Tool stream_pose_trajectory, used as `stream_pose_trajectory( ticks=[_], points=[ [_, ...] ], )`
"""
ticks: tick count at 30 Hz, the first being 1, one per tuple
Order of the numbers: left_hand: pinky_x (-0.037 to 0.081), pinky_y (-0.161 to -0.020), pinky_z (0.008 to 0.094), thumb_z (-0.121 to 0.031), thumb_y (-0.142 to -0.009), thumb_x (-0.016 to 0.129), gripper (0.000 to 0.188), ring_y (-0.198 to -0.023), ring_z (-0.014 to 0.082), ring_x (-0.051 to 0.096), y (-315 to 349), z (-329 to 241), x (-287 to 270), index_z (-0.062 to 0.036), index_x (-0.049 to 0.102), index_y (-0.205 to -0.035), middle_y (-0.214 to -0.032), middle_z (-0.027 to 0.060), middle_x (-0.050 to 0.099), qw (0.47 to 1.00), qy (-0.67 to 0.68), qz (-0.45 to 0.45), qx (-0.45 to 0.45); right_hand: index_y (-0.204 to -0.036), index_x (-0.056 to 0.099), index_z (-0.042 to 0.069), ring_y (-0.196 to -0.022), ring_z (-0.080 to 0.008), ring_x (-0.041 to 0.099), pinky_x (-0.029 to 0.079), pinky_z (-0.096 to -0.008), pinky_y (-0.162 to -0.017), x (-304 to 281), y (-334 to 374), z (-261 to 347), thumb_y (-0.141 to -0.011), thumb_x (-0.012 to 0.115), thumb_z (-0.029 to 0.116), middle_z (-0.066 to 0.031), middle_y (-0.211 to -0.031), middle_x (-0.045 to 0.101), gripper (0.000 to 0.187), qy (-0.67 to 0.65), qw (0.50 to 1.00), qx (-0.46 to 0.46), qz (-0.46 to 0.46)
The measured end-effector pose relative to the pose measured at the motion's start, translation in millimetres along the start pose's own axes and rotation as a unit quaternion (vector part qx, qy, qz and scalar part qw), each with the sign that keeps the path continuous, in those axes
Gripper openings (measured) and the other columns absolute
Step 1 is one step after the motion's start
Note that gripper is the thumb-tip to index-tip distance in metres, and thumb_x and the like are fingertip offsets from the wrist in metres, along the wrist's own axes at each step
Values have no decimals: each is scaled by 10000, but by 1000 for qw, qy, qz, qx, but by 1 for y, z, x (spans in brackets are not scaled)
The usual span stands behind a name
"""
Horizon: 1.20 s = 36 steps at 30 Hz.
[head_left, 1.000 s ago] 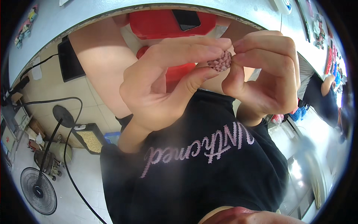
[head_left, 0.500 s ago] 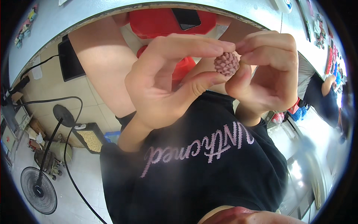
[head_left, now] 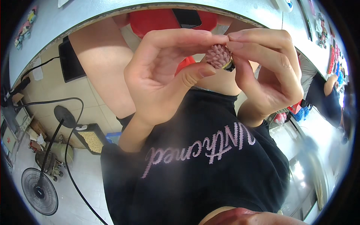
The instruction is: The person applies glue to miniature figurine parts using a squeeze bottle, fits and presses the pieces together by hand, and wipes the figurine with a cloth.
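A small dusty-pink ball covered in pointed scales, like a pine cone (head_left: pixel 218 56), is held up in front of my lap. Its lower right side now shows a yellowish rim and a black part. My left hand (head_left: pixel 161 71) pinches it between thumb and forefinger, with the thumb below and the fingertip above. From the other side, my right hand (head_left: pixel 272 65) bends its fingers around the ball's right edge, fingertips meeting the left forefinger at the top. The right thumb is close beside the black part; its exact contact is partly hidden.
A pale tabletop edge (head_left: pixel 112 18) curves across the top. Beyond my hands, a dark phone (head_left: pixel 187 18) lies on a red stool (head_left: pixel 150 23). At left are a black floor fan (head_left: pixel 39 191), a cable and a black tray of pale granules (head_left: pixel 92 139). Another person (head_left: pixel 324 95) sits at far right.
The pink ball has moved slightly left and up and has been turned, bringing its yellowish rim and black part into view. My right fingers have shifted left along with it.
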<state>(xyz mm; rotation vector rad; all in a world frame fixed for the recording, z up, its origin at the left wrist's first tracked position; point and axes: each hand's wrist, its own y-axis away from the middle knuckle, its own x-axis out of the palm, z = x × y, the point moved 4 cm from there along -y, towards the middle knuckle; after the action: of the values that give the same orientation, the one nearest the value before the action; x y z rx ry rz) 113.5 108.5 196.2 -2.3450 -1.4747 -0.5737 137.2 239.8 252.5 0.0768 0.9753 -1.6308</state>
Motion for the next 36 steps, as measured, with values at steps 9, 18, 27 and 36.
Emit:
stream_pose_trajectory(
  ticks=[9, 18, 27, 36],
  points=[
    [434, -836, 292, -102, -772, 618, 391, -932, 231, 563, -2, -2, 1, 62, 428, -1073, -1005, 238, 556, 1000, 3, -3, -14, -737, 565, -92, -688, -256, 590, 509, -302, -587, 0, -6, 11, -461, 560, -156, -201, -745, 574, 284, 63, 996, -21, 58],
    [430, -845, 295, -90, -799, 584, 367, -947, 236, 559, 0, 2, -2, 63, 414, -1086, -1003, 242, 556, 998, 44, 20, -31, -750, 564, -101, -675, -268, 593, 514, -299, -572, -1, -3, 9, -454, 592, -148, -209, -747, 562, 301, 80, 992, -42, 86],
    [432, -849, 310, -72, -809, 562, 324, -959, 261, 557, -1, 5, -4, 56, 420, -1070, -1001, 247, 555, 999, 32, 37, -15, -716, 552, -91, -655, -276, 596, 507, -289, -554, -5, -2, -6, -436, 585, -157, -197, -744, 559, 290, -69, 992, -93, 47],
    [440, -844, 335, -59, -782, 595, 296, -965, 273, 554, -2, 8, -2, 45, 437, -1010, -991, 235, 554, 998, 44, 39, -7, -703, 522, -70, -636, -233, 575, 488, -278, -547, 1, -1, -1, -467, 565, -136, -166, -728, 541, 248, -16, 995, -90, 30]
  ],
)
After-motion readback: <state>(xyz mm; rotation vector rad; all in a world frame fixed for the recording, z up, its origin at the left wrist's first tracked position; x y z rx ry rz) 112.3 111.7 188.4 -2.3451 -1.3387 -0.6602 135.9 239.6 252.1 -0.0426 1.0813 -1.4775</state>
